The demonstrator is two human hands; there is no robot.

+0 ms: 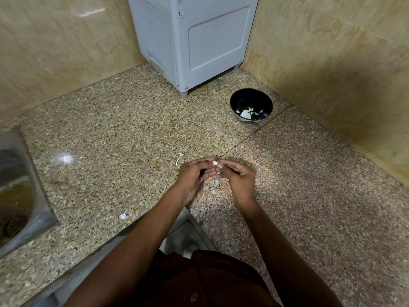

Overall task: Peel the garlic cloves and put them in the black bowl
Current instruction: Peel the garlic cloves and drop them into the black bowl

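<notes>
**A:** What do I have in view?

**B:** I see both hands meeting over the near part of the counter [132,129]. The left hand [194,176] and the right hand [238,177] each pinch the same garlic clove [215,163] at the fingertips, so both are closed on it. The black bowl [251,105] sits far and to the right, near the wall corner, well apart from the hands, with a few pale cloves already in it.

**A:** What worries you from here?

**B:** The clove is small and mostly hidden by the fingers. I judge that a hard pull on the skin could pop it out of the pinch, and it could roll off the near counter edge, which lies just beside the wrists.

**A:** Anything else?

**B:** Skin scraps [123,216] lie loose on the counter, and a dry stem [179,158] rests just left of the hands. Bits of peel may cling to the clove and ride into the bowl. The sink [20,189] at far left is open too.
</notes>
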